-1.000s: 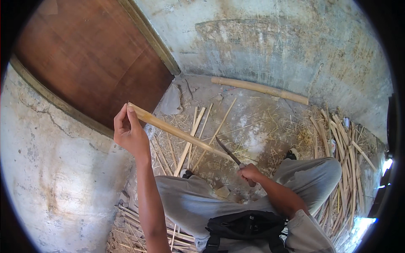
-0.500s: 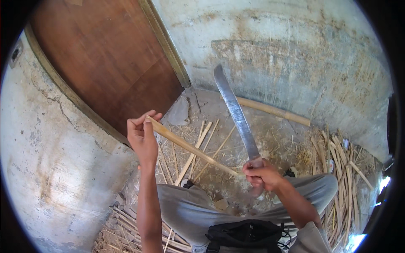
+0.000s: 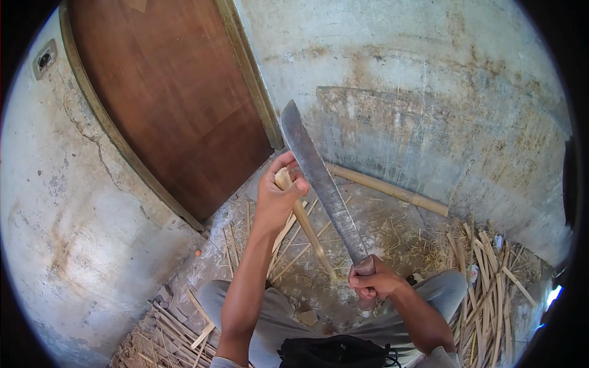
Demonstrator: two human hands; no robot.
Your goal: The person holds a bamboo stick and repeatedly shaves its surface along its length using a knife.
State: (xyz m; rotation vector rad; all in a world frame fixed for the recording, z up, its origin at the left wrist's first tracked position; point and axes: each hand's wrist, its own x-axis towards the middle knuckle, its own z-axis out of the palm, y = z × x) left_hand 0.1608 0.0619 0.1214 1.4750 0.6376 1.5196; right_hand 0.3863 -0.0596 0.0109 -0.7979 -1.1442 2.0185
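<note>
A split bamboo piece (image 3: pixel 313 238) stands tilted between my knees, its lower end near the floor. My left hand (image 3: pixel 275 199) is closed around its upper end, with the pale cut top showing between thumb and fingers. In my right hand (image 3: pixel 381 282) is the handle of a machete (image 3: pixel 323 181). The long, dark blade points up and to the left, its tip above my left hand. In this view the blade passes just right of the left fingers; whether it touches them or the bamboo I cannot tell.
Split bamboo strips (image 3: pixel 485 288) are heaped at my right, and more strips (image 3: pixel 175 331) lie at lower left. A bamboo pole (image 3: pixel 392 191) lies along the stained wall (image 3: pixel 417 122). A brown door (image 3: pixel 178 104) is at far left. A black bag (image 3: pixel 334 352) sits at my lap.
My left hand has moved right with the bamboo's upper end, making the piece steeper. The machete has swung left, closer to that hand. The view has shifted slightly.
</note>
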